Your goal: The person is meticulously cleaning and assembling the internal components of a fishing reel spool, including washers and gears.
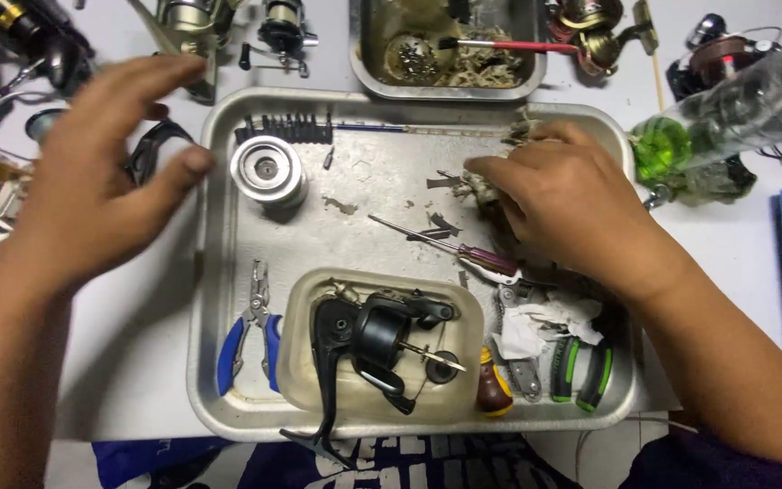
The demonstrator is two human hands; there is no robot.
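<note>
While your right hand (565, 195) is pressing, fingers curled, on a grimy wad (481, 188) at the back of the tray (205, 272), your left hand (92, 177) is hovering open over the table, just left of the spool (267, 169). Pliers (251, 330) and a reel (377, 340) in a tub are lying nearer you.

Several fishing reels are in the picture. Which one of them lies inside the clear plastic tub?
The black spinning reel lies in the clear tub, at the front of the metal tray. The other reels, gold and silver ones, lie outside the tray on the table.
</note>
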